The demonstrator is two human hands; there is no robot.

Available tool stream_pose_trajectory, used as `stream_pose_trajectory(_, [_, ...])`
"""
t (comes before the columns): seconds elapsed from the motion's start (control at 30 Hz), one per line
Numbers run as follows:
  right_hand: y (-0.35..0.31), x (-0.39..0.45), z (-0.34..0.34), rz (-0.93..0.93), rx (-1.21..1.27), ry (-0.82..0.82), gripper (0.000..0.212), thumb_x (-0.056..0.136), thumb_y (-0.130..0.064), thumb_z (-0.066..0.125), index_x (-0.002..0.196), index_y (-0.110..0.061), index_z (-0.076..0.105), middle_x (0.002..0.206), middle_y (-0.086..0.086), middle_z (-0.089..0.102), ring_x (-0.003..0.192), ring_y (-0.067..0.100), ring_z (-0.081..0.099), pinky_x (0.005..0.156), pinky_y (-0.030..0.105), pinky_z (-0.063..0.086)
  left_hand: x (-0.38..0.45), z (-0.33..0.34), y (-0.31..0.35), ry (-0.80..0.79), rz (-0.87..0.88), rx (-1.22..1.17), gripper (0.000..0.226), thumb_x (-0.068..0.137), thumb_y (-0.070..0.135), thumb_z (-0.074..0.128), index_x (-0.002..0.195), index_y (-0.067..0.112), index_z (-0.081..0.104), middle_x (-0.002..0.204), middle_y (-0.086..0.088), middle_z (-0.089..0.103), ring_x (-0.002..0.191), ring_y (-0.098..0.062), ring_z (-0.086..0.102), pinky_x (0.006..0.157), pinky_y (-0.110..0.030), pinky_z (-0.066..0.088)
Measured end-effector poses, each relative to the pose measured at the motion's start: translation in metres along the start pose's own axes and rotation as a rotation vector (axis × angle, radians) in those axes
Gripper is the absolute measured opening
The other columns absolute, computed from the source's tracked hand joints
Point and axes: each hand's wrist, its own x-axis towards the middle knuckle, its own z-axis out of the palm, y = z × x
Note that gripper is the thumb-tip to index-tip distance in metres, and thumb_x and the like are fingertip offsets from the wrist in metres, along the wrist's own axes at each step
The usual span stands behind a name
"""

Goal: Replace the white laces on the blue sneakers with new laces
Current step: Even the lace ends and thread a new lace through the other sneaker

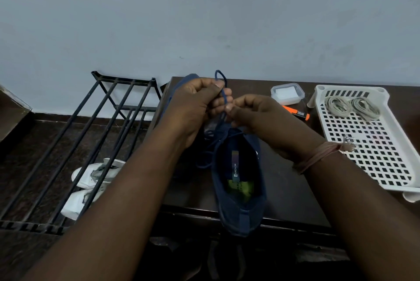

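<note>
A blue sneaker (239, 189) lies on the dark table (284, 189), heel towards me, its opening facing up. A dark blue lace (223, 89) runs up from its eyelets in a loop. My left hand (195, 108) pinches the lace near the top of the loop. Just below it, my right hand (254, 112) pinches the same lace. Loose turns of the lace lie by the sneaker's tongue. A second blue sneaker (181, 81) shows partly behind my left hand. Two coiled whitish laces (352, 106) lie in the white tray.
A white perforated tray (375, 155) sits at the table's right. An orange marker (296, 112) and a small lidded clear box (287, 93) lie behind my right hand. To the left stands a black metal shoe rack (91, 133), with white shoes (91, 180) under it.
</note>
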Motion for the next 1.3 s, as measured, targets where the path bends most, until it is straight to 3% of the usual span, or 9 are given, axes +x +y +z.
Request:
stream_pose_trajectory(0.13, [0.000, -0.003, 0.002, 0.017, -0.024, -0.065, 0.025, 0.098, -0.027, 0.062, 0.099, -0.004, 0.068, 0.103, 0.021, 0.071, 0.079, 0.014, 0.058, 0.070, 0.024, 0.046, 0.001, 0.000, 0.002, -0.011, 0.003, -0.092, 0.006, 0.099, 0.014, 0.063, 0.095, 0.009, 0.062, 0.092, -0.007, 0.077, 0.084, -0.016, 0.075, 0.069, -0.025, 0.059])
stream_pose_trajectory(0.27, [0.000, -0.001, -0.007, 0.049, 0.029, -0.061, 0.022, 0.099, -0.025, 0.060, 0.099, -0.005, 0.068, 0.093, 0.009, 0.072, 0.081, 0.015, 0.057, 0.075, 0.029, 0.046, 0.004, -0.010, 0.005, -0.022, 0.018, -0.098, 0.008, 0.100, 0.018, 0.057, 0.102, 0.012, 0.062, 0.075, 0.003, 0.061, 0.066, -0.011, 0.061, 0.062, -0.024, 0.048])
stream_pose_trajectory(0.5, [0.015, -0.001, -0.018, 0.042, -0.443, -0.062, 0.013, 0.090, -0.027, 0.072, 0.088, -0.015, 0.078, 0.087, 0.001, 0.076, 0.086, 0.013, 0.071, 0.090, 0.042, 0.056, 0.014, -0.026, 0.014, 0.130, 0.100, -0.160, 0.029, 0.108, 0.031, 0.047, 0.105, 0.010, 0.067, 0.065, 0.006, 0.048, 0.054, -0.008, 0.042, 0.053, -0.023, 0.037])
stream_pose_trajectory(0.7, [0.002, 0.004, -0.010, -0.166, -0.247, 0.220, 0.062, 0.092, -0.026, 0.069, 0.146, -0.036, 0.040, 0.130, -0.001, 0.048, 0.086, 0.015, 0.062, 0.086, 0.025, 0.052, -0.002, -0.011, 0.014, -0.102, 0.064, 0.371, 0.032, 0.102, 0.036, 0.058, 0.098, 0.010, 0.075, 0.053, 0.013, 0.037, 0.044, -0.004, 0.027, 0.045, -0.020, 0.025])
stream_pose_trajectory(0.83, [0.003, 0.004, -0.012, -0.259, -0.326, 0.148, 0.013, 0.098, -0.021, 0.060, 0.109, -0.023, 0.067, 0.102, -0.002, 0.065, 0.078, 0.003, 0.061, 0.074, 0.020, 0.048, -0.005, -0.012, 0.015, -0.136, 0.105, 0.489, 0.036, 0.096, 0.041, 0.066, 0.092, 0.007, 0.078, 0.051, 0.008, 0.031, 0.047, -0.010, 0.025, 0.047, -0.024, 0.023])
stream_pose_trajectory(0.93, [0.007, 0.003, -0.015, -0.210, -0.387, 0.090, 0.029, 0.104, -0.029, 0.048, 0.079, -0.022, 0.062, 0.066, -0.005, 0.052, 0.058, 0.003, 0.044, 0.060, 0.026, 0.038, -0.001, -0.020, 0.018, -0.071, 0.122, 0.468, 0.033, 0.094, 0.043, 0.069, 0.086, 0.012, 0.077, 0.052, 0.004, 0.028, 0.046, -0.013, 0.022, 0.049, -0.026, 0.021])
stream_pose_trajectory(1.03, [0.008, 0.001, -0.022, -0.099, -0.427, 0.054, 0.031, 0.105, -0.029, 0.045, 0.080, -0.020, 0.062, 0.065, 0.000, 0.052, 0.057, 0.004, 0.043, 0.056, 0.021, 0.037, 0.004, -0.030, 0.021, 0.141, 0.121, 0.380, 0.031, 0.095, 0.044, 0.067, 0.079, 0.019, 0.075, 0.053, 0.006, 0.032, 0.045, -0.011, 0.027, 0.046, -0.023, 0.027])
stream_pose_trajectory(1.17, [0.017, 0.002, -0.027, 0.119, -0.425, 0.026, 0.029, 0.103, -0.018, 0.047, 0.081, -0.016, 0.067, 0.081, 0.004, 0.071, 0.074, 0.012, 0.062, 0.080, 0.034, 0.052, 0.011, -0.039, 0.019, 0.375, 0.147, 0.372, 0.033, 0.094, 0.048, 0.065, 0.080, 0.020, 0.073, 0.053, 0.010, 0.044, 0.048, -0.009, 0.037, 0.051, -0.023, 0.036])
stream_pose_trajectory(1.3, [0.018, 0.001, -0.030, 0.263, -0.401, 0.059, 0.024, 0.099, -0.016, 0.056, 0.081, -0.010, 0.071, 0.070, 0.002, 0.069, 0.059, 0.014, 0.058, 0.064, 0.031, 0.049, 0.013, -0.039, 0.015, 0.485, 0.213, 0.344, 0.033, 0.099, 0.045, 0.059, 0.083, 0.017, 0.071, 0.043, 0.015, 0.045, 0.041, -0.002, 0.040, 0.053, -0.023, 0.037])
